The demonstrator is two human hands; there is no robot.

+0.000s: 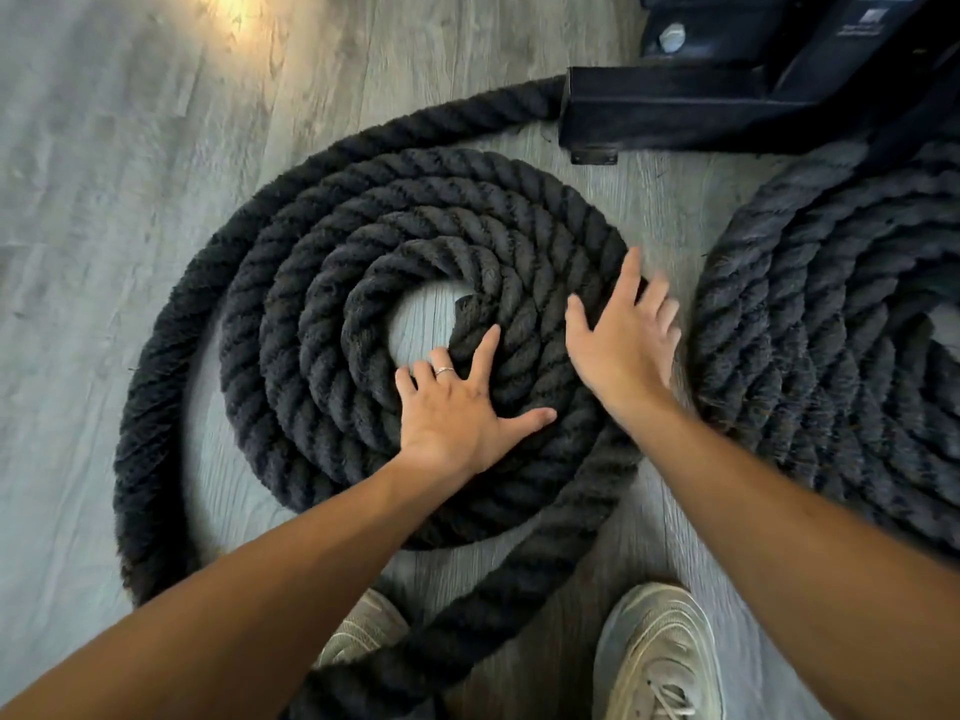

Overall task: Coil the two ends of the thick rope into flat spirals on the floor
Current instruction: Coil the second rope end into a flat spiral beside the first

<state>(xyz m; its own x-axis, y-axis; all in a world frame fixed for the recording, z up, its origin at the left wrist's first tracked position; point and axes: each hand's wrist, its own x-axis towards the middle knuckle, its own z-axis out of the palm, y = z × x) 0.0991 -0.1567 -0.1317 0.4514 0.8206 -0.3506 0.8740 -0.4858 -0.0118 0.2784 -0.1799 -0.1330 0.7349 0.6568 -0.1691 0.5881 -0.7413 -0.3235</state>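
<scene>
A thick black twisted rope lies on the grey wood floor in two flat spirals. The left spiral (332,262) has several tight turns around a small bare centre, plus one loose outer turn (150,387) that sweeps wide on the left and passes over my feet. My left hand (457,413), a ring on one finger, lies flat with fingers spread on the inner turns. My right hand (628,340) presses open-fingered on the spiral's right edge. The second spiral (810,324) sits at the right, partly cut off by the frame edge.
A black metal frame base (675,111) stands on the floor at the top right, and the rope runs behind it. My two light sneakers (660,652) are at the bottom, next to the loose turn. Bare floor (104,148) spreads to the left.
</scene>
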